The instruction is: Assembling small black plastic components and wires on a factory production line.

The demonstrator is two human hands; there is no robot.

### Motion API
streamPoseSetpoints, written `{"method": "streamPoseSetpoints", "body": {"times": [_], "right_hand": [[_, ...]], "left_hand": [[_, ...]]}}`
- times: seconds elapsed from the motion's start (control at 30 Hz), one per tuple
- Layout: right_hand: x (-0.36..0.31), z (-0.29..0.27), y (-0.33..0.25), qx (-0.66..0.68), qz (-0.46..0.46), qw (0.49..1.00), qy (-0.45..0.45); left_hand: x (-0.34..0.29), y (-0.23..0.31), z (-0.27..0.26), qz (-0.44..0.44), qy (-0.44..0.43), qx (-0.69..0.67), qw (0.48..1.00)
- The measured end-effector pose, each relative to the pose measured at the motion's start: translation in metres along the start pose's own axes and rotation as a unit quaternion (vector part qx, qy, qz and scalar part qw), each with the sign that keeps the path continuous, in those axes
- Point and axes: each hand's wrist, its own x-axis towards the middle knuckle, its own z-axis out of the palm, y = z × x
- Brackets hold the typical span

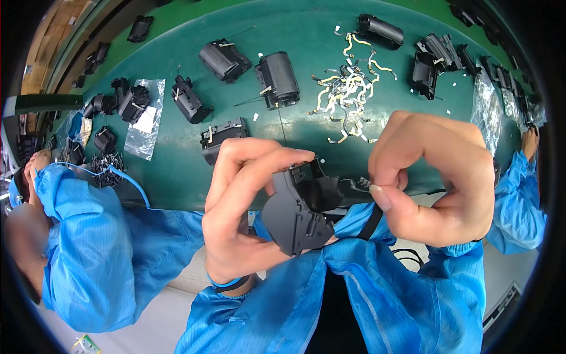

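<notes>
My left hand (239, 200) is closed around a black plastic housing (298, 212), gripping it between thumb and fingers above the table's near edge. A thin wire runs up from the housing toward another unit on the table. To its right, the fingertips of my right hand (433, 180) pinch the end of a small flex cable (355, 184), which reaches toward the housing's open side. Whether the cable's far end touches the housing I cannot tell. Beyond my hands lies a loose pile of white and yellow flex cables (348, 97) on the green table mat (230, 97).
Several black housings, such as one with a thin wire (278, 79), lie across the mat. A clear plastic bag (145, 118) is on the left, another (488, 103) on the right. A co-worker's blue sleeve (88, 236) is close on my left; another (519, 206) is at the right.
</notes>
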Motion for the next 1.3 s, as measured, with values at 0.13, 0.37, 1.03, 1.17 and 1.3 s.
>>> {"method": "streamPoseSetpoints", "body": {"times": [0.13,0.37,1.03,1.17,1.3], "right_hand": [[0.0,-0.009,-0.007,-0.031,-0.001,1.0,0.0],[-0.012,0.013,-0.013,-0.175,-0.195,0.958,0.116],[-0.014,0.028,-0.017,-0.259,-0.277,0.918,0.118],[-0.011,0.019,-0.009,-0.204,-0.269,0.937,0.086],[-0.005,0.013,0.005,-0.108,-0.217,0.967,0.075]], "left_hand": [[-0.002,0.002,0.001,-0.01,0.023,0.012,1.0],[-0.013,0.008,0.022,0.035,0.21,0.011,0.977],[-0.01,0.018,0.03,0.063,0.25,0.04,0.965],[-0.011,0.015,0.026,0.077,0.234,0.043,0.968],[-0.009,0.012,0.016,0.076,0.188,-0.001,0.979]]}}
